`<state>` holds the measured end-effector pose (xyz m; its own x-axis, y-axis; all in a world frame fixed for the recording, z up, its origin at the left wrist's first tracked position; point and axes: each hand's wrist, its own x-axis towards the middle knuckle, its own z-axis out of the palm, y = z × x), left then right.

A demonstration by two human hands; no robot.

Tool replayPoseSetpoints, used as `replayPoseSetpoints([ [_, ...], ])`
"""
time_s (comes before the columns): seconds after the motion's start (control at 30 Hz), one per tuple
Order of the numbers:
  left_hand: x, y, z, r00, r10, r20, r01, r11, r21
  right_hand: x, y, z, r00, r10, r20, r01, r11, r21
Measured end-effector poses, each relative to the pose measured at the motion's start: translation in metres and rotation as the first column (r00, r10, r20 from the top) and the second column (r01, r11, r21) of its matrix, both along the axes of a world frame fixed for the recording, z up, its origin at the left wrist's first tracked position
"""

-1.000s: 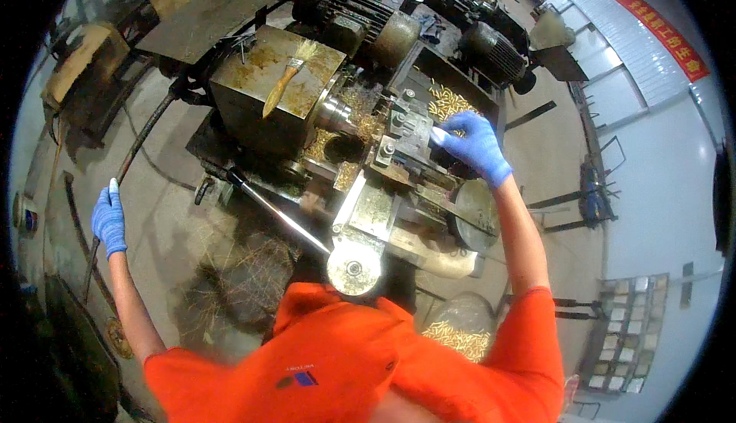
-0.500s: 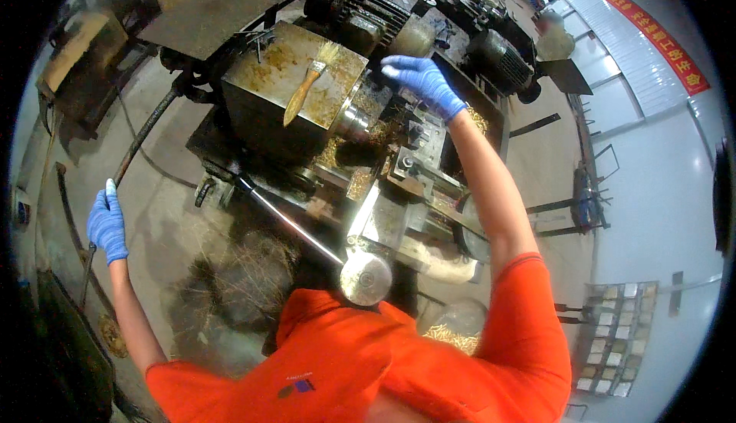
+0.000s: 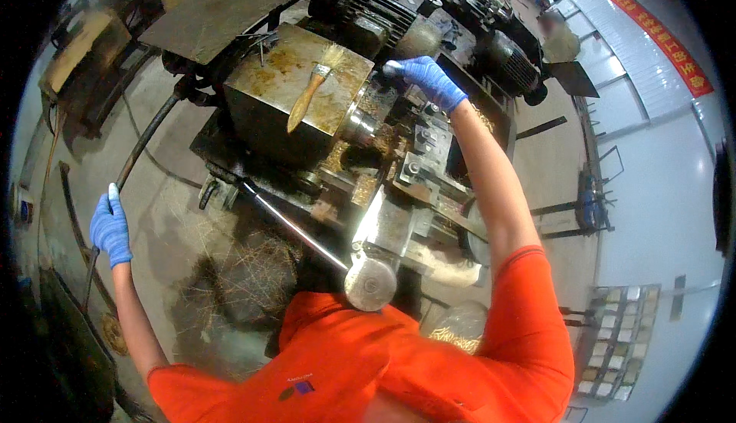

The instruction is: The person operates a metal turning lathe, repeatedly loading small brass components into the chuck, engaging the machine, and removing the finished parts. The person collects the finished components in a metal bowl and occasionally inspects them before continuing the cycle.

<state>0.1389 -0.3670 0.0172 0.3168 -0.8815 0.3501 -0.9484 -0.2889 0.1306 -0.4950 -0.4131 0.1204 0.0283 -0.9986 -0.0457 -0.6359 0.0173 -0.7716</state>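
Note:
At the far left, my left hand (image 3: 111, 227) in a blue knit glove is closed around a long dark bar (image 3: 150, 128). The bar runs up to the lathe-like machine, and my thumb lies along it. My right hand (image 3: 426, 80), gloved alike, reaches over the machine beside the far right corner of its steel headstock box (image 3: 268, 67). Its fingers are drawn together at the tips; whatever they pinch is hidden. A wooden-handled brush (image 3: 305, 101) lies on the box, bristles away from me. Below my right hand are the chuck (image 3: 360, 126) and the tool-holding slide (image 3: 414, 168).
A shiny lever (image 3: 295, 227) slants toward a round metal handwheel (image 3: 369, 283) close to my body. Brass-coloured chips (image 3: 457, 339) lie in a container at lower right. Dark motors (image 3: 506, 63) stand behind. Another person (image 3: 560, 40) is at the far right.
The whole view has shifted slightly. My left hand stays on the bar, and my right hand remains by the box corner with its fingers turned slightly.

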Motion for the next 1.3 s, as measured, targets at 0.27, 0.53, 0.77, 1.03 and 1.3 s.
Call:
replayPoseSetpoints([
  [0.27,-0.003,0.0,0.002,1.0,-0.005,-0.016,0.006,0.999,0.038,-0.016,0.029,0.023,0.94,-0.1,-0.327,0.153,0.978,0.14],
  [0.53,0.025,-0.021,-0.002,0.996,-0.082,-0.043,0.081,0.996,-0.022,0.035,0.119,0.04,0.922,0.136,-0.362,-0.164,0.985,-0.046],
  [0.77,-0.017,0.017,0.022,0.971,-0.076,-0.225,0.089,0.995,0.052,0.081,0.114,0.002,0.707,0.181,-0.684,-0.277,0.96,-0.032],
  [1.03,-0.112,0.105,0.028,0.998,-0.021,-0.059,0.032,0.981,0.193,0.074,0.132,0.008,0.699,0.085,-0.711,-0.229,0.967,-0.109],
  [1.3,-0.138,0.088,0.073,0.887,-0.457,-0.063,0.45,0.888,-0.097,-0.044,0.206,0.046,0.778,-0.314,-0.543,0.094,0.915,-0.393],
])
